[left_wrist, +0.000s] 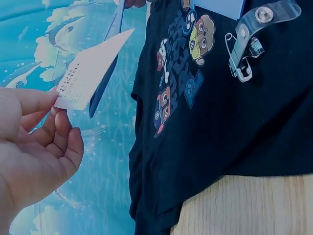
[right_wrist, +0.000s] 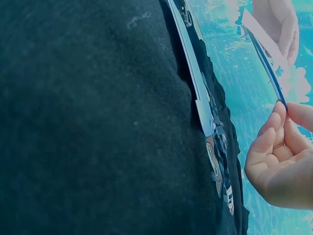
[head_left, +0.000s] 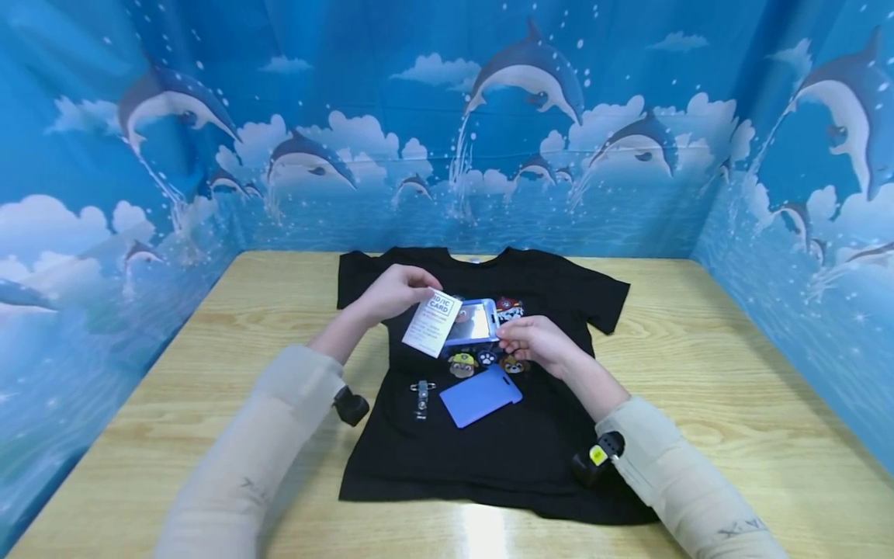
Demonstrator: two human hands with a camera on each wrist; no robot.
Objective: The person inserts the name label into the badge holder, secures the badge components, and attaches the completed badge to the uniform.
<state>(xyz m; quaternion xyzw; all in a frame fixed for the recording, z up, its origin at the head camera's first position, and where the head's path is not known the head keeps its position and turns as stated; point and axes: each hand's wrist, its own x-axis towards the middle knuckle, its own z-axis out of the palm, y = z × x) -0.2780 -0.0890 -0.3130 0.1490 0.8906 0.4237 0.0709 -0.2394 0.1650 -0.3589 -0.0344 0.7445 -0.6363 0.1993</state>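
My left hand (head_left: 400, 293) pinches a white paper card (head_left: 433, 322) by its upper corner; its print reads "ID/IC CARD". In my right hand (head_left: 539, 341) is a blue-framed badge holder (head_left: 473, 321) with a clear window, gripped at its right end between thumb and fingers. The card overlaps the holder's left end in the head view. Below them a flat blue badge cover (head_left: 480, 396) with a slot at one end lies on a black T-shirt (head_left: 447, 458). Left of that cover lies a badge clip (left_wrist: 243, 44) with a clear strap and a safety pin.
The printed T-shirt is spread over a light wooden table (head_left: 670, 373), sleeves toward the back. Cartoon animal heads (head_left: 462, 365) decorate its chest. A blue dolphin-patterned curtain (head_left: 391, 116) stands behind the table and along both sides.
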